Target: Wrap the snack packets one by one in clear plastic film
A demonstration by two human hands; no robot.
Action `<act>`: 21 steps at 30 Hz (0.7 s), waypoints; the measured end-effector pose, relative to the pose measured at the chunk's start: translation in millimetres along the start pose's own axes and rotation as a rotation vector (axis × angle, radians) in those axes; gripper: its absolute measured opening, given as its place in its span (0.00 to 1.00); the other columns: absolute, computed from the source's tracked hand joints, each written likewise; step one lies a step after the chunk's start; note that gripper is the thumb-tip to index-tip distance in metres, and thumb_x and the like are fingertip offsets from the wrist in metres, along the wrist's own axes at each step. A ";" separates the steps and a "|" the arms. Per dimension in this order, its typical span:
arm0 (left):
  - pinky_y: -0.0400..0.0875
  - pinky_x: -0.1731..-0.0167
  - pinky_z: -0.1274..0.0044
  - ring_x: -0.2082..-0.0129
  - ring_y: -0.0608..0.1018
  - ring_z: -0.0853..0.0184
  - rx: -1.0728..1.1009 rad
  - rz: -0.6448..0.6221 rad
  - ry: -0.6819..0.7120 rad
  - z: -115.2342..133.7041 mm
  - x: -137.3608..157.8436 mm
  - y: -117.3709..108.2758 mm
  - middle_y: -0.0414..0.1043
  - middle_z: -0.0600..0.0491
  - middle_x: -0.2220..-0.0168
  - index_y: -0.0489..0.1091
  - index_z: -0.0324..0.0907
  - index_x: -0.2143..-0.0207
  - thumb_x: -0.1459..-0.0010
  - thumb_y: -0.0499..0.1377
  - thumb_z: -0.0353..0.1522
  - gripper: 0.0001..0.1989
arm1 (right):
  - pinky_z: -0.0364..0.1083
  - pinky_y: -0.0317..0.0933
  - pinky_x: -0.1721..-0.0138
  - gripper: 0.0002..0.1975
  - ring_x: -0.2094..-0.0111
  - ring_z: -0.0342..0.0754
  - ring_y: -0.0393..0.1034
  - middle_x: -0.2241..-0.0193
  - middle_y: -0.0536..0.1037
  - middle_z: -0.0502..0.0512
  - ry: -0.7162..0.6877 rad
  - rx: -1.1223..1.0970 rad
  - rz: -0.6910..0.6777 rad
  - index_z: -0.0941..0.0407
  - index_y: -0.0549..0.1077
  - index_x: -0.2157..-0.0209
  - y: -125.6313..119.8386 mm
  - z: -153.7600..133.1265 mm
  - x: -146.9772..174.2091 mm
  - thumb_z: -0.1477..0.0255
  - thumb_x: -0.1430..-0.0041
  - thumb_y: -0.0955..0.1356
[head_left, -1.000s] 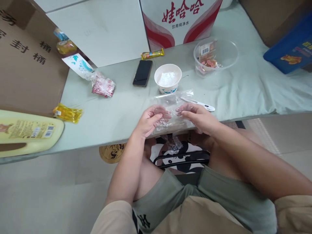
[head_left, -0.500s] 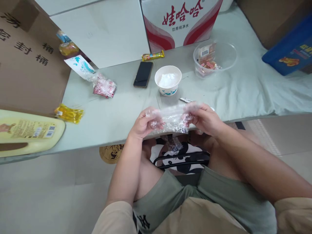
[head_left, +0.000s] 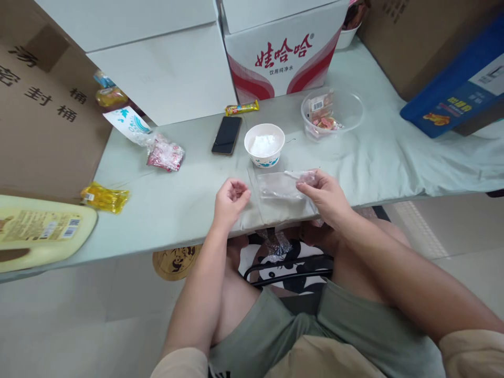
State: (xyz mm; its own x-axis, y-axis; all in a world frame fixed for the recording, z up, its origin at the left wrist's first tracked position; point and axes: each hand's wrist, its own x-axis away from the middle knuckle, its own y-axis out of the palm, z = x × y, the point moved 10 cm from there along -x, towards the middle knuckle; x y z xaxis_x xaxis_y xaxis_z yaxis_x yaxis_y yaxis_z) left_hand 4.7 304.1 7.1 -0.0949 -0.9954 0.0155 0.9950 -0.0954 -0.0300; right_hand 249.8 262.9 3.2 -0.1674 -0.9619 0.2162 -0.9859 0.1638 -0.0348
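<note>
A clear plastic bag [head_left: 275, 185] stretches flat just over the front part of the table. My right hand [head_left: 326, 197] pinches its right end between thumb and fingers. To the left of the bag, my left hand [head_left: 231, 202] is loosely curled, thumb apart from the fingers, with nothing seen in it. Behind the bag stands a white paper bowl [head_left: 264, 157] with a blue leaf pattern and something white inside. Part of the table shows through the film.
A phone [head_left: 227, 135] and a yellow snack packet [head_left: 242, 107] lie behind the bowl. At right is a clear tub [head_left: 356, 128] holding wrapped items. Left are a red wrapped pack [head_left: 167, 153], a yellow packet [head_left: 105, 198] and a pale yellow jug [head_left: 74, 215]. Boxes [head_left: 283, 58] line the back.
My left hand has let go of the plastic and moved apart from it. The bag, crumpled between both hands before, now hangs spread from my right hand. The view has shifted slightly.
</note>
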 end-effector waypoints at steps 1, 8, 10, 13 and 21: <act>0.71 0.68 0.79 0.72 0.76 0.71 -0.037 -0.013 -0.012 -2.4 1.4 3.3 0.72 0.56 0.73 0.68 0.42 0.70 0.50 0.70 0.39 0.15 | 0.46 0.62 0.66 0.15 0.68 0.46 0.68 0.70 0.73 0.50 -0.042 0.061 0.013 0.53 0.67 0.66 -1.7 -4.0 1.4 0.60 0.48 0.72; 0.71 0.45 0.68 0.43 0.77 0.56 0.040 -0.352 -0.011 -9.5 20.0 66.2 0.75 0.42 0.44 0.68 0.43 0.45 0.50 0.69 0.50 0.35 | 0.49 0.63 0.58 0.13 0.63 0.49 0.69 0.63 0.78 0.55 -0.423 0.293 -0.298 0.53 0.65 0.65 45.8 -32.0 29.3 0.58 0.35 0.65; 0.70 0.44 0.67 0.44 0.77 0.56 0.009 -0.403 0.033 -3.7 21.8 74.7 0.76 0.42 0.45 0.69 0.42 0.44 0.46 0.66 0.52 0.34 | 0.47 0.62 0.63 0.13 0.67 0.47 0.68 0.68 0.76 0.53 -0.427 0.303 -0.402 0.54 0.68 0.63 59.3 -28.2 33.1 0.59 0.33 0.63; 0.71 0.49 0.70 0.50 0.78 0.58 -0.073 -0.351 0.084 3.9 18.6 68.2 0.77 0.44 0.50 0.75 0.40 0.51 0.42 0.62 0.54 0.29 | 0.46 0.63 0.63 0.12 0.66 0.47 0.69 0.67 0.77 0.53 -0.392 0.288 -0.324 0.55 0.72 0.62 53.4 -25.1 26.0 0.61 0.33 0.64; 0.70 0.68 0.79 0.70 0.75 0.71 0.219 -0.226 -0.137 -12.4 14.0 59.8 0.75 0.54 0.67 0.74 0.41 0.59 0.55 0.72 0.50 0.28 | 0.47 0.64 0.63 0.14 0.65 0.46 0.70 0.65 0.76 0.54 -0.245 0.087 -0.331 0.55 0.70 0.62 51.1 -13.4 13.9 0.61 0.45 0.71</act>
State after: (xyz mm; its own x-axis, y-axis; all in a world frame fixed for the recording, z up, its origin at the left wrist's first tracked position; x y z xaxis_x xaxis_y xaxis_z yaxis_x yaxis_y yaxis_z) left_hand 62.5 284.3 -6.9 -0.3237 -0.9369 0.1321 0.9338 -0.2939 0.2042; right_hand 197.1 260.9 17.6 0.1729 -0.9849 -0.0084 -0.9813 -0.1716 -0.0868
